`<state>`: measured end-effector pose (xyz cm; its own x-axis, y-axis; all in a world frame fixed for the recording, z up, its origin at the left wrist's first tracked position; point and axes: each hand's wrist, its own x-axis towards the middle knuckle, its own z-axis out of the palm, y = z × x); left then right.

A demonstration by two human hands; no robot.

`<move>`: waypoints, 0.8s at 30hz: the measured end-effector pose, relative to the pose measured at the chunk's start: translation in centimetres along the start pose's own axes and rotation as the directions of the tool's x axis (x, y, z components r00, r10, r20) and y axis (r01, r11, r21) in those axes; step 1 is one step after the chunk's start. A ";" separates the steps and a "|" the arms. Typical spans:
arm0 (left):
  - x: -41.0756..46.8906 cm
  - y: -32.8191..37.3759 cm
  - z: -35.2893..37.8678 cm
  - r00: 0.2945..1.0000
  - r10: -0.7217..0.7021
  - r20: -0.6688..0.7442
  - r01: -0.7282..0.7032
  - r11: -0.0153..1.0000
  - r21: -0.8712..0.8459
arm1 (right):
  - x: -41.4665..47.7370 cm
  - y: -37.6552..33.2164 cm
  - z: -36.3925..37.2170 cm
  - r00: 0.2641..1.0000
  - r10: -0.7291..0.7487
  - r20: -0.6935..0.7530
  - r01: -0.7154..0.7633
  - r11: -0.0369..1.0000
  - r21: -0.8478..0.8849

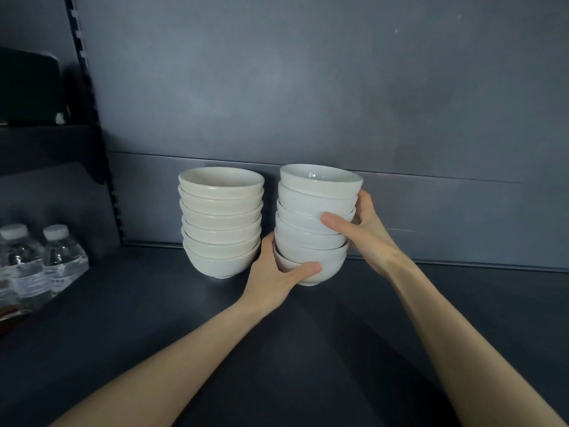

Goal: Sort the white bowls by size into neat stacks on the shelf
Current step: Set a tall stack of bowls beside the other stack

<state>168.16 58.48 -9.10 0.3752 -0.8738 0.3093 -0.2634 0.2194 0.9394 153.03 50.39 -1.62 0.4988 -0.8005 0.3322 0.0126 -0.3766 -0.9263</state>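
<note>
White bowls stand in two stacks on the dark shelf (215, 322), centre of the frame, close before the back panel (446, 211). The left-hand stack (221, 224) stands free and fairly upright. The right-hand stack (308, 241), just beside it, is the one in hand. Its long axis runs vertical but leans a little, the top bowl lying further toward the right of the frame than the foot.

The left hand (272, 277) grips it low, thumb across the front of the bottom bowl, fingers hidden in the narrow gap between the stacks. The right hand (368, 238) grips it at mid-height from the right side, thumb on the front, fingers curled round behind. So the stack lies between the two hands.

Whether its foot rests on the shelf or hangs just off it I cannot tell. Straightening, I judge, turns on the higher hand nudging the upper bowls leftward against the lower hand's hold, with little room before the neighbouring stack. Water bottles (43, 260) stand at the lower left.
</note>
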 end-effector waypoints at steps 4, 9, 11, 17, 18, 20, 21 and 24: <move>0.0 -0.1 -0.1 1.000 0.018 0.008 -0.018 1.000 -0.011 | 0.0 0.0 0.1 1.000 -0.014 0.009 0.014 1.000 -0.001; 0.0 -0.1 0.0 0.999 0.029 0.015 -0.028 0.999 -0.014 | 0.3 0.2 -0.1 0.999 -0.020 0.025 0.020 1.000 -0.015; 0.0 -0.1 0.0 0.999 0.035 0.016 -0.035 0.999 -0.010 | 0.3 0.2 -0.1 0.999 -0.022 0.028 0.022 1.000 -0.010; 0.1 -0.2 -0.1 0.999 0.034 0.023 -0.034 0.999 -0.010 | 0.1 0.1 0.2 0.999 -0.044 0.032 0.044 0.999 0.017; 0.1 -0.2 -0.1 0.999 0.033 0.023 -0.032 0.999 -0.012 | 0.1 0.1 0.2 0.998 -0.047 0.035 0.046 0.999 0.022; 0.1 -0.2 -0.1 0.999 0.034 0.029 -0.034 0.999 -0.012 | 0.1 0.2 0.2 0.998 -0.050 0.039 0.049 0.998 0.029; 0.1 -0.2 -0.1 0.999 0.033 0.033 -0.032 0.999 -0.011 | 0.1 0.2 0.2 0.998 -0.049 0.039 0.048 0.998 0.028; 0.1 -0.3 -0.2 0.999 0.023 0.043 -0.023 1.000 -0.006 | 0.1 0.2 0.2 0.998 -0.044 0.040 0.043 0.999 0.018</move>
<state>168.43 58.44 -9.29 0.3308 -0.8862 0.3244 -0.2665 0.2420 0.9329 153.28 50.34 -1.80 0.5317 -0.7643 0.3650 0.0496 -0.4021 -0.9143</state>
